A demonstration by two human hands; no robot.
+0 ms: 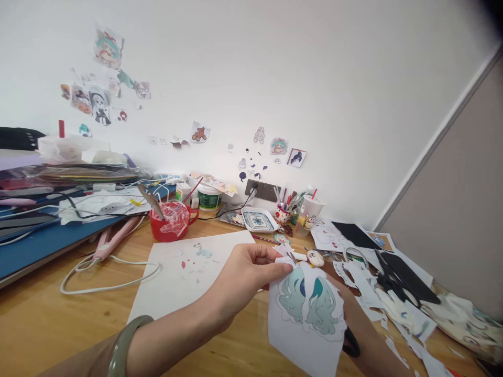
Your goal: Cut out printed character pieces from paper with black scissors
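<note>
My left hand (pixel 251 269) pinches the top of a white paper sheet (pixel 302 343) between thumb and fingers. Printed on the sheet is a pale-green cartoon hair drawing (pixel 326 309), and its upper edge is cut jagged. A narrow grey blade tip (pixel 292 257) pokes out at that edge, by my left thumb. My right hand is mostly hidden behind the sheet; its wrist (pixel 363 327) shows at the right. Beside the wrist, a black scissors handle loop (pixel 351 343) sticks out. The fingers of my right hand are covered, and the scissors show only in part.
Another white sheet (pixel 173 272) with small cutouts lies left. Behind are a red cup (pixel 157 230), a square patterned dish (pixel 259 220) and a plastic drink cup (pixel 304 222). Black-handled scissors (pixel 393 280) and paper scraps (pixel 363 285) cover the right side. A pink cabled tool (pixel 118 238) lies left.
</note>
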